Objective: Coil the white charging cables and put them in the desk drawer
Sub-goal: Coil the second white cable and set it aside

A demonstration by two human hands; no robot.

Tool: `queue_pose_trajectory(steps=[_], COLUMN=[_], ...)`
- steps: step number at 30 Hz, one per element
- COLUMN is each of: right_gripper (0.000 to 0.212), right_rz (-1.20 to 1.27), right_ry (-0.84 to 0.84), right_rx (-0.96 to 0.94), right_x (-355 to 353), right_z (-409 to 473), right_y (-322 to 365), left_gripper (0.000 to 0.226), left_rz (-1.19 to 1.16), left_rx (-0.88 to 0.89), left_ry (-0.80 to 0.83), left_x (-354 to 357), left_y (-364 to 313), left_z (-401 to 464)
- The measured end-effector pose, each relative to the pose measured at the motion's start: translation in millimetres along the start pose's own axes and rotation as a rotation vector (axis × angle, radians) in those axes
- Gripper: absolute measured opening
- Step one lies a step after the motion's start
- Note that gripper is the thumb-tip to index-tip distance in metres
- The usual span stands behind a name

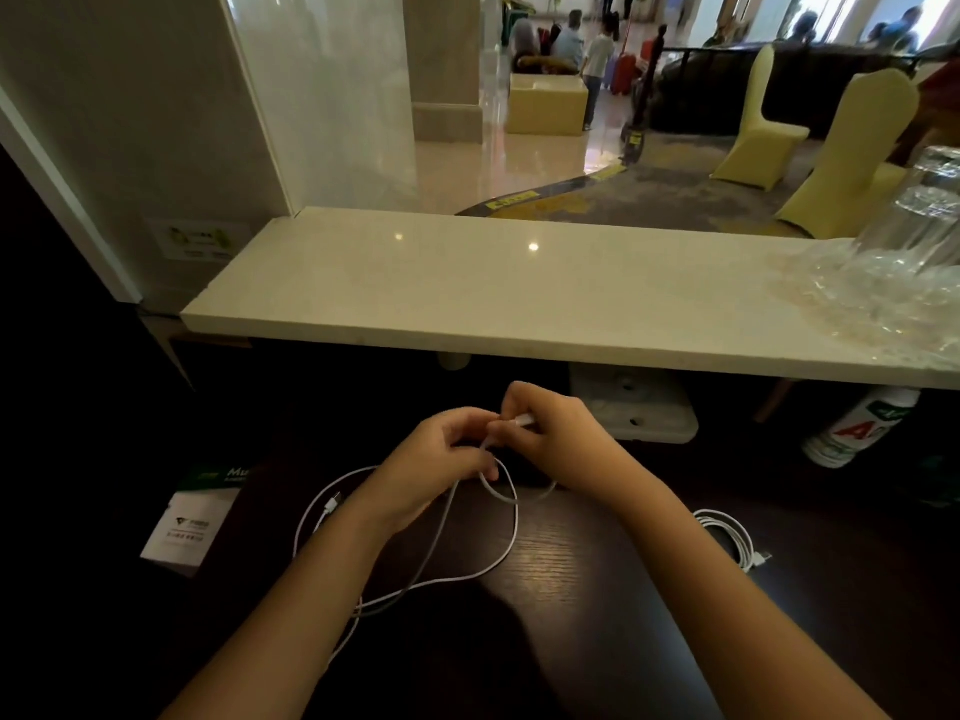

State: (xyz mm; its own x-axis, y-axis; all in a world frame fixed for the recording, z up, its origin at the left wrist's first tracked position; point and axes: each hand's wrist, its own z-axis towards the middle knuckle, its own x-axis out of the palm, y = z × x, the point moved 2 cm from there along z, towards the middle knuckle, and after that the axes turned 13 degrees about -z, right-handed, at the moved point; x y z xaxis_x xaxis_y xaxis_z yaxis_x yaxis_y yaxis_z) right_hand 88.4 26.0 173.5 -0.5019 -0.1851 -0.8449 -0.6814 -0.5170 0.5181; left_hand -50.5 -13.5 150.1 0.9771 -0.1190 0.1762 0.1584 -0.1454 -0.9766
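Observation:
A long white charging cable lies in loose loops on the dark wooden desk. My left hand and my right hand meet above it, both pinching the cable near one end. The white plug sticks out between my right thumb and fingers. The cable's other plug rests to the left of my left wrist. A second white cable sits coiled on the desk to the right of my right forearm. No drawer is visible.
A pale stone counter runs above the desk. Clear plastic wrap and glasses stand at its right end. A white bottle lies under the counter on the right. A white and green leaflet lies at the left.

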Motion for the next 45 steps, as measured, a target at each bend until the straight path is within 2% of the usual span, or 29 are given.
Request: queue_pose_trajectory(steps=[3, 6, 8, 12, 17, 20, 22, 24, 26, 29, 31, 33, 37, 39, 41, 45], right_gripper=[0.021, 0.019, 0.019, 0.021, 0.022, 0.027, 0.027, 0.025, 0.030, 0.034, 0.021, 0.010, 0.027, 0.037, 0.042, 0.030], right_rz=[0.109, 0.262, 0.368, 0.613, 0.740, 0.760, 0.747, 0.706, 0.687, 0.768, 0.726, 0.656, 0.854, 1.013, 1.071, 1.052], right_ry=[-0.011, -0.114, -0.169, -0.228, -0.048, 0.064, 0.136, 0.187, 0.199, 0.195, 0.249, 0.320, 0.359, 0.352, 0.331, 0.311], right_rx=[0.052, 0.169, 0.262, 0.464, 0.569, 0.600, 0.596, 0.577, 0.534, 0.457, 0.366, 0.272, 0.291, 0.318, 0.350, 0.471], right_x=[5.0, 14.2, 18.1, 26.2, 34.3, 36.9, 39.2, 39.5, 37.6, 32.2, 27.7, 23.4, 20.7, 22.3, 23.7, 24.8], right_z=[-0.9, -1.7, -3.3, -10.8, -12.6, -13.3, -15.0, -17.0, -18.4, -20.8, -23.3, -25.3, -25.6, -25.3, -24.8, -22.0], right_y=[-2.4, -8.5, -14.0, -25.4, -27.7, -30.1, -31.1, -29.3, -25.8, -24.2, -27.1, -30.9, -37.8, -41.1, -44.1, -44.2], left_gripper=[0.019, 0.016, 0.016, 0.022, 0.027, 0.030, 0.030, 0.019, 0.010, 0.009, 0.011, 0.016, 0.018, 0.017, 0.017, 0.018], left_rz=[0.179, 0.384, 0.378, 0.235, 0.100, 0.185, 0.355, 0.457, 0.452, 0.443, 0.412, 0.275, -0.159, -0.272, -0.297, -0.237], left_rx=[0.063, 0.124, 0.123, 0.108, 0.166, 0.209, 0.263, 0.310, 0.308, 0.263, 0.204, 0.100, -0.137, -0.207, -0.227, -0.195], left_ry=[-0.158, -0.198, -0.200, -0.102, -0.142, -0.142, -0.123, -0.126, -0.174, -0.232, -0.230, -0.221, -0.148, -0.102, -0.079, -0.088], left_x=[0.7, -1.9, -1.3, 0.9, 2.4, 2.3, 0.1, -0.7, -1.3, -4.1, -6.3, -7.5, -5.8, -5.7, -6.0, -7.1], left_y=[7.2, 20.4, 23.1, 25.3, 33.1, 31.3, 26.4, 22.5, 21.9, 23.4, 23.4, 25.7, 32.7, 32.9, 32.2, 32.9], left_z=[1.0, 3.3, 0.5, -4.7, -4.0, -4.7, -4.8, -4.4, -4.0, -2.9, -1.9, -1.1, -1.9, -3.5, -3.7, -1.9])
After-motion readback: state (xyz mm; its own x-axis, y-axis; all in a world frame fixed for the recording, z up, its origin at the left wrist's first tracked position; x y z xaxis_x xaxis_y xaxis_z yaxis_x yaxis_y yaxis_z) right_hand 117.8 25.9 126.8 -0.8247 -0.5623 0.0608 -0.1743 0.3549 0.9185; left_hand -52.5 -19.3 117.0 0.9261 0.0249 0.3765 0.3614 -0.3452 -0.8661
